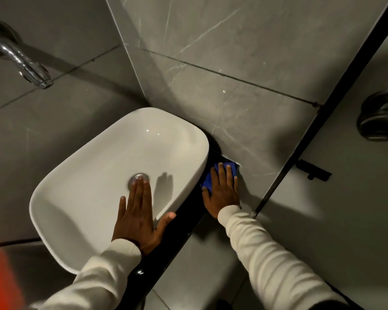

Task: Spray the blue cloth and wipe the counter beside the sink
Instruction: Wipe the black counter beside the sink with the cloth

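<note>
A blue cloth [230,167] lies on the narrow black counter [186,217] just right of the white sink [99,175], tight against the grey wall. My right hand [222,191] presses flat on the cloth, fingers spread, covering most of it. My left hand [139,213] hovers flat over the sink's right side, fingers straight and together above the drain [138,179], thumb out over the rim, holding nothing. No spray bottle is in view.
A chrome tap [24,63] juts from the wall at upper left. Grey marble-look tiles [233,63] close in right behind the counter. A black-framed door [336,175] with a round knob [381,117] stands on the right. Something orange [2,280] sits at lower left.
</note>
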Available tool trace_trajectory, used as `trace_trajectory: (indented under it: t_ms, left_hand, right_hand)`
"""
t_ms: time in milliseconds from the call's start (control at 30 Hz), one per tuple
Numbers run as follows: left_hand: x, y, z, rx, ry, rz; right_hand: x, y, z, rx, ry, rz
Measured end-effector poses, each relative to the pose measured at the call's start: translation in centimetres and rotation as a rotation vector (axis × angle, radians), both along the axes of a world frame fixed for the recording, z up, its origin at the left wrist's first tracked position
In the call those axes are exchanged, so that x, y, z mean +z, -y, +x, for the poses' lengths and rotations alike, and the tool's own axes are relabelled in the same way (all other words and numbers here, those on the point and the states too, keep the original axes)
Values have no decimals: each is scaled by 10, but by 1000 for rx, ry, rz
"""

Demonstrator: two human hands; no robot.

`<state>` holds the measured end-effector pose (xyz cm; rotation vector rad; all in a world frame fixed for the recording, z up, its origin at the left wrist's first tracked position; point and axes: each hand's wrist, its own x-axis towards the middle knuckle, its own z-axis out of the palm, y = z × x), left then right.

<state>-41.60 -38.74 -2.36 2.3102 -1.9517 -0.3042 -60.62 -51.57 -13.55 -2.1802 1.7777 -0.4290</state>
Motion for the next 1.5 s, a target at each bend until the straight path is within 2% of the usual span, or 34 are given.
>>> trace_trajectory:
  t_ms: [200,467,600,733,900,1000,1100,1200,1267,1300,1367,1467,1500]
  left_hand:
    - [-2,4,-1,56,11,18]
    - [-3,3,1,42,3,26]
    - [-2,0,0,34,-30,19]
    - [-2,-1,3,17,-72,5]
    - [4,-26,20,-50,-56,36]
    - [12,-58,42,-133,-266,58]
    - [24,-96,58,-141,-566,-155]
    - [20,-153,67,75,-879,-428]
    - [2,-199,78,227,-917,-578]
    - [-12,-208,79,310,-924,-570]
    - [-36,-234,96,501,-1032,-394]
    - [-51,-224,93,812,-1636,69]
    - [-51,-228,98,841,-1762,182]
  right_hand:
    - [4,38,-17,111,-106,11]
    - [0,2,-7,83,-13,22]
    - [2,11,-15,147,-78,13]
    - [15,46,-6,93,-217,78]
    - [20,24,2,3,-212,133]
    - [18,-30,18,1,-141,131]
    - [22,-98,46,21,-86,147]
    - [27,-170,83,41,-61,198]
    - [29,-225,110,62,-51,197]
    - [27,-242,118,82,-48,196]
    - [29,-291,149,141,-82,179]
    - [27,-327,164,200,-84,210]
    - [29,-341,171,226,-79,224]
